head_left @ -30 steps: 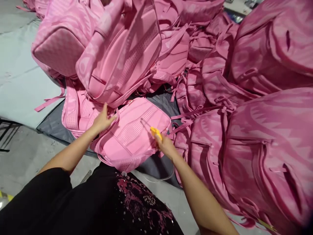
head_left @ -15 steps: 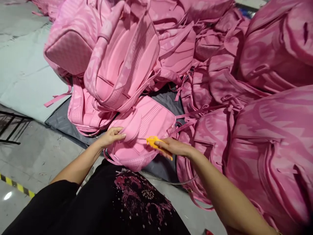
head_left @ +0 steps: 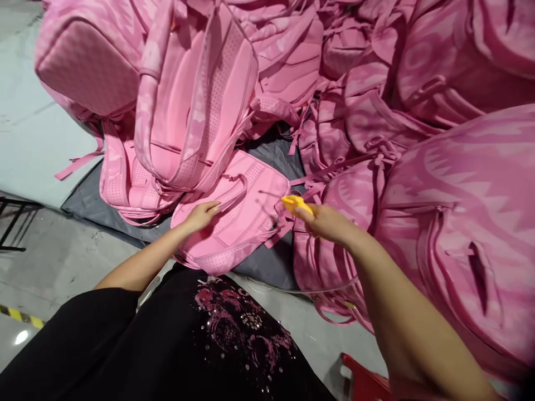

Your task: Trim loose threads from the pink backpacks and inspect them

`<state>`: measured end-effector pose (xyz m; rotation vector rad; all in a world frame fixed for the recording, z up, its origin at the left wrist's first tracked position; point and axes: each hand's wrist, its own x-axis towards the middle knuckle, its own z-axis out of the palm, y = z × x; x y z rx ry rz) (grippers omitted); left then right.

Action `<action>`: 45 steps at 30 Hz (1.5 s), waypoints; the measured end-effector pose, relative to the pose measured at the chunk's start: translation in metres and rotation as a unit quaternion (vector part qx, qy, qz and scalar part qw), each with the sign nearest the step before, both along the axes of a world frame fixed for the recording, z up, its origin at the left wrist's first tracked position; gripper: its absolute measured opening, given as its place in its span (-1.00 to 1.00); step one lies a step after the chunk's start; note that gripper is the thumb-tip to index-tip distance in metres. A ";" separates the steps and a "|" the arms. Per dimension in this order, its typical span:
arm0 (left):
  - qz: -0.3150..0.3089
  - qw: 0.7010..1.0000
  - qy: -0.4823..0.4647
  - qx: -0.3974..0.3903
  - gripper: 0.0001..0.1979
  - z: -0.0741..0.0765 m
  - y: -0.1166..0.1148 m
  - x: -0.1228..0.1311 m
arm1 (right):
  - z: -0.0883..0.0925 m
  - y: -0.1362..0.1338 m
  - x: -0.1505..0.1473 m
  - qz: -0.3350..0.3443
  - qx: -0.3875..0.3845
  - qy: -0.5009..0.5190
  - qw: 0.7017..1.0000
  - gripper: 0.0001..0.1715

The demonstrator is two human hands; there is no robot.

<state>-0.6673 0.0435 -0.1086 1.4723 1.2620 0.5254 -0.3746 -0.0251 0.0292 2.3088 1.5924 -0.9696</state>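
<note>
A pink backpack [head_left: 261,175] lies with its padded, perforated back panel up, just in front of my body. At its near left part, my left hand [head_left: 203,215] is closed on a pink strap [head_left: 234,191] that runs across the panel. My right hand [head_left: 328,221] is wrapped round a yellow air blow gun [head_left: 297,205], held above the bag's right edge. The gun's thin dark nozzle points left over the panel, apart from the strap. A clear hose [head_left: 288,290] runs below, near the bag's front.
Another pink backpack [head_left: 179,122] leans over the bag's far side. Many more, such as a large one [head_left: 468,167], are heaped on the right and behind. A dark grey sheet [head_left: 276,159] lies underneath. A red object [head_left: 363,379] stands at the lower right.
My right hand has moved the air blow gun right and away from me, off the strap area. The strap now lies folded over, narrower. The view has shifted slightly.
</note>
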 end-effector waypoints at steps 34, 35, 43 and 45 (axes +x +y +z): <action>0.215 0.936 -0.191 -0.203 -0.92 0.021 -0.017 -0.066 | -0.056 -0.186 -0.120 -0.159 -0.073 0.015 0.985 -0.47; 0.253 0.908 -0.193 -0.274 -0.97 0.016 -0.007 -0.076 | -0.065 -0.189 -0.140 -0.159 -0.095 -0.004 0.983 -0.49; 0.226 0.826 -0.248 -0.452 -0.71 -0.026 0.022 -0.074 | -0.120 -0.179 -0.224 -0.193 -0.095 -0.107 0.971 -0.59; 0.209 0.813 -0.257 -0.479 -0.73 -0.030 0.024 -0.071 | -0.132 -0.164 -0.232 -0.187 -0.081 -0.076 0.976 -0.59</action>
